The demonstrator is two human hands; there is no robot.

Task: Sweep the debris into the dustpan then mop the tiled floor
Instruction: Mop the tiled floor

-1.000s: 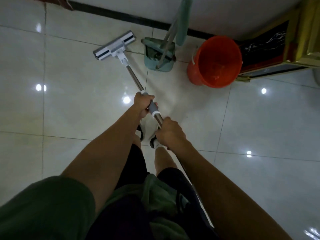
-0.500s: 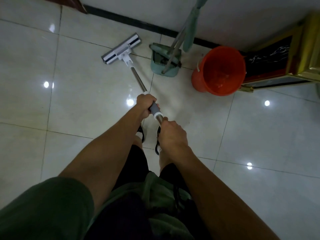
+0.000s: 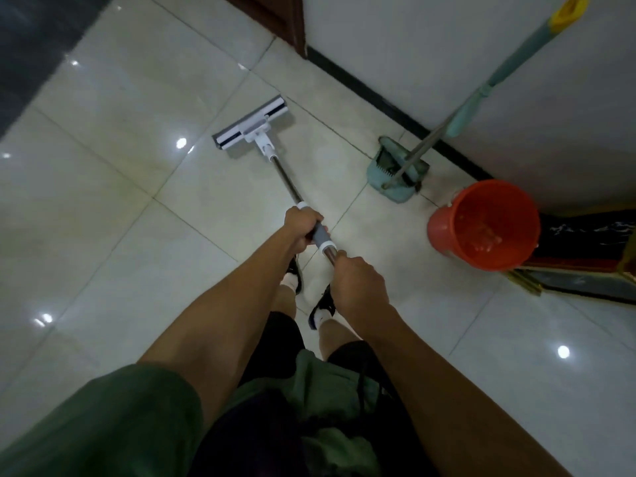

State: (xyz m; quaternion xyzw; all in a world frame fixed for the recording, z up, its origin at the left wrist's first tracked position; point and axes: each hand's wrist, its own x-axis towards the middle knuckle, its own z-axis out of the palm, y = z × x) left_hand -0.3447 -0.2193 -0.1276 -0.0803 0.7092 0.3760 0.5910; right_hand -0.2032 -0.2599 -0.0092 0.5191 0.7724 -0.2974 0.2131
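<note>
A flat mop with a white and grey head (image 3: 251, 127) lies on the glossy tiled floor (image 3: 103, 218), its metal pole running back toward me. My left hand (image 3: 299, 227) grips the pole's grey sleeve. Lower down the bare metal pole, my right hand (image 3: 356, 287) holds on just behind it. A teal dustpan (image 3: 395, 173) stands by the wall to the right, with a teal-handled broom (image 3: 471, 108) resting in it and leaning on the wall.
An orange bucket (image 3: 481, 225) stands on the floor right of the dustpan, beside a dark gold-edged cabinet base (image 3: 585, 256). A black skirting (image 3: 395, 108) runs along the white wall. A brown door frame (image 3: 275, 18) is at the top. My feet (image 3: 309, 294) are under the pole.
The mop head has moved left, away from the dustpan, and the view has swung left. Both hands keep their grip on the pole.
</note>
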